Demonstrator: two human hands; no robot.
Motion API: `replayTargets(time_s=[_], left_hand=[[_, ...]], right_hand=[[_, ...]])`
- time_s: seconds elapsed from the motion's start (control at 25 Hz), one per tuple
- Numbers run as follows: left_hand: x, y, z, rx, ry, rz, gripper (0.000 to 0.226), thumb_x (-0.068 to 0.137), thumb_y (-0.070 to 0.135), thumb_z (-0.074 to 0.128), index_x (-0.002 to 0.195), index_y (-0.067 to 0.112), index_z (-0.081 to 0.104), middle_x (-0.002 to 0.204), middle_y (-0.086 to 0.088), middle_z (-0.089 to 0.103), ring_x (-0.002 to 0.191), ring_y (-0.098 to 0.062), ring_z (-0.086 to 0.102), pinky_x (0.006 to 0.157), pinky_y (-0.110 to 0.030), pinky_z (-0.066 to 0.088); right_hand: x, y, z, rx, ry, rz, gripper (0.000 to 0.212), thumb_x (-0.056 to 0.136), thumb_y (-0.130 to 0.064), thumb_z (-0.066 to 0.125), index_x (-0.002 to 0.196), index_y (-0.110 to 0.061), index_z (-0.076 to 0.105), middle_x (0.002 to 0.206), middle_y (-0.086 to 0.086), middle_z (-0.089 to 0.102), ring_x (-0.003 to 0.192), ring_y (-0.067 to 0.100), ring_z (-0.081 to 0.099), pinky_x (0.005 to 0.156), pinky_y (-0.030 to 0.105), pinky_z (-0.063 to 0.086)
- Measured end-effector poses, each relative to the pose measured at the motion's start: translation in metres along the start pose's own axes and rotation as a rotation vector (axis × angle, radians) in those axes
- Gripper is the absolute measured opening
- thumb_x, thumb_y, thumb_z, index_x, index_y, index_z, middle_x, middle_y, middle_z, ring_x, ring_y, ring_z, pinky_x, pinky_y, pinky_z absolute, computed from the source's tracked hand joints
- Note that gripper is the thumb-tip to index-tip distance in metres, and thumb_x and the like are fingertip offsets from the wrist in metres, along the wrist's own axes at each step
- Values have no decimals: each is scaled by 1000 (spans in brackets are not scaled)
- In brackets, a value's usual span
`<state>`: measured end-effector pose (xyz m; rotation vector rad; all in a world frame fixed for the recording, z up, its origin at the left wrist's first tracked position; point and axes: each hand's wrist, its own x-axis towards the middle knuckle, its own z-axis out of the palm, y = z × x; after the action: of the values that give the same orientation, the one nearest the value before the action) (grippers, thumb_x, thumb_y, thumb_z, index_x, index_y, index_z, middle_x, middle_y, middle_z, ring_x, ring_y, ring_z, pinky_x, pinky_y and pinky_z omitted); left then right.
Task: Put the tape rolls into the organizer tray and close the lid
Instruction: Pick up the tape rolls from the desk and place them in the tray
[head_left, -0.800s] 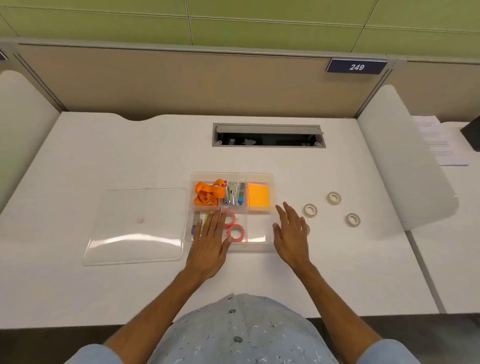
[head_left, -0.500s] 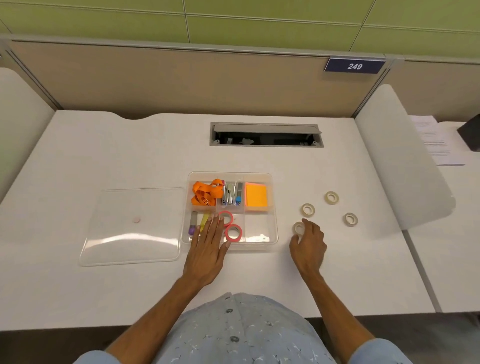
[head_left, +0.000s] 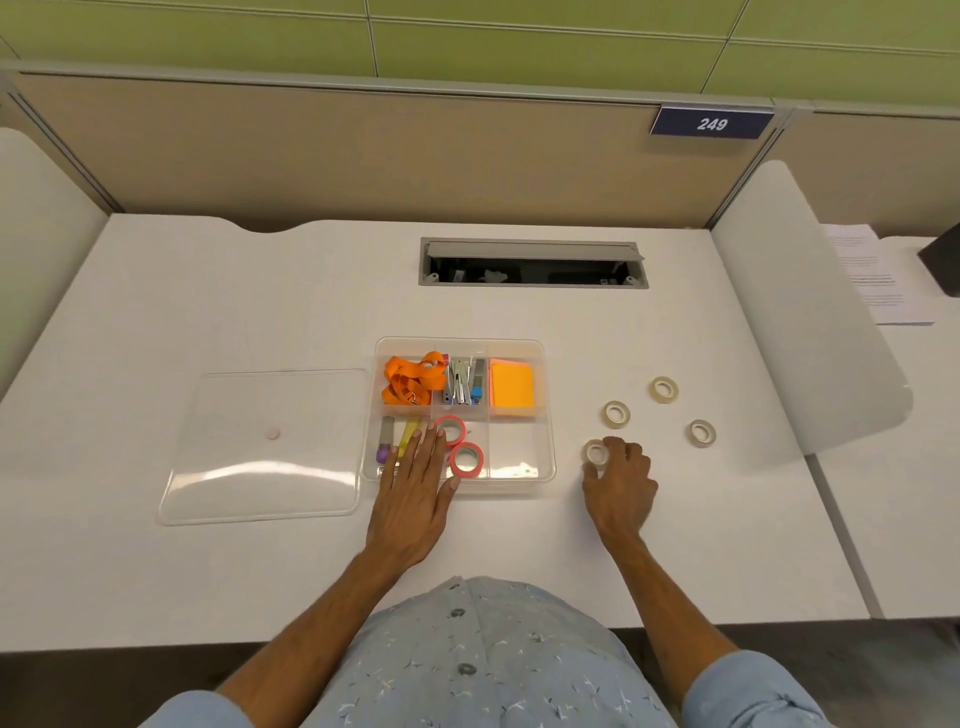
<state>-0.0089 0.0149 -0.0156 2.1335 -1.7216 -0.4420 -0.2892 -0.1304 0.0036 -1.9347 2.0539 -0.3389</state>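
Observation:
A clear organizer tray (head_left: 549, 410) sits mid-desk with two pink tape rolls (head_left: 466, 459) in its front middle compartment. My left hand (head_left: 415, 488) lies flat and open on the tray's front left edge, fingers over the pens. My right hand (head_left: 621, 478) is on the desk to the right of the tray, fingers curled around a beige tape roll (head_left: 595, 451) that still rests on the desk. Three more beige rolls lie further right: one (head_left: 616, 414), one (head_left: 664, 389) and one (head_left: 702, 433). The clear lid (head_left: 265, 447) lies flat left of the tray.
The tray also holds an orange lanyard (head_left: 413, 379), metal clips (head_left: 460, 382), orange sticky notes (head_left: 511, 387) and pens (head_left: 385, 441). A cable slot (head_left: 532, 262) opens at the desk's back. A white divider panel (head_left: 810, 312) stands right; papers (head_left: 872, 275) lie beyond it.
My right hand moved right, from beside the tray to the nearest beige roll, and its fingers closed around it. My left hand stayed on the tray's front edge.

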Motion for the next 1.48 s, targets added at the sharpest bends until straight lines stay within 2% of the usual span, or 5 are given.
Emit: replayTargets(time_s=[0.2, 0.36, 0.68, 1.0, 1.48], left_hand=[[0, -2, 2, 9, 8, 0, 78, 112, 67, 12, 173, 19, 16, 180, 4, 7, 168, -24, 11, 135, -57, 12], [0, -2, 3, 14, 17, -1, 76, 112, 65, 12, 173, 20, 19, 180, 2, 11, 168, -25, 12, 135, -58, 14], [-1, -3, 5, 36, 22, -8, 73, 112, 65, 14, 173, 24, 17, 180, 2, 12, 167, -25, 13, 133, -59, 16], [-1, -2, 4, 49, 15, -3, 72, 113, 64, 14, 173, 26, 20, 181, 2, 14, 168, -24, 13, 134, -60, 17], [-1, -3, 3, 46, 7, 2, 71, 113, 64, 15, 173, 28, 19, 182, 3, 14, 168, -22, 12, 133, -62, 21]], right_hand=[[-2, -21, -11, 138, 37, 6, 50, 88, -33, 74, 134, -19, 58, 123, 9, 63, 115, 33, 58, 91, 47, 45], [-1, -48, -23, 287, 32, -289, 45, 89, -38, 74, 131, -26, 63, 126, 0, 64, 116, 20, 55, 94, 41, 41], [-11, -53, -11, -74, -117, -628, 47, 91, -60, 60, 118, -25, 77, 122, -4, 66, 121, 18, 53, 106, 48, 42], [11, -35, -34, 116, 134, -395, 22, 96, -24, 66, 115, -24, 76, 116, -2, 66, 117, 23, 55, 93, 42, 41], [58, 1, -11, -106, -26, -102, 44, 79, -9, 69, 122, -16, 65, 130, 7, 57, 121, 32, 50, 93, 51, 43]])
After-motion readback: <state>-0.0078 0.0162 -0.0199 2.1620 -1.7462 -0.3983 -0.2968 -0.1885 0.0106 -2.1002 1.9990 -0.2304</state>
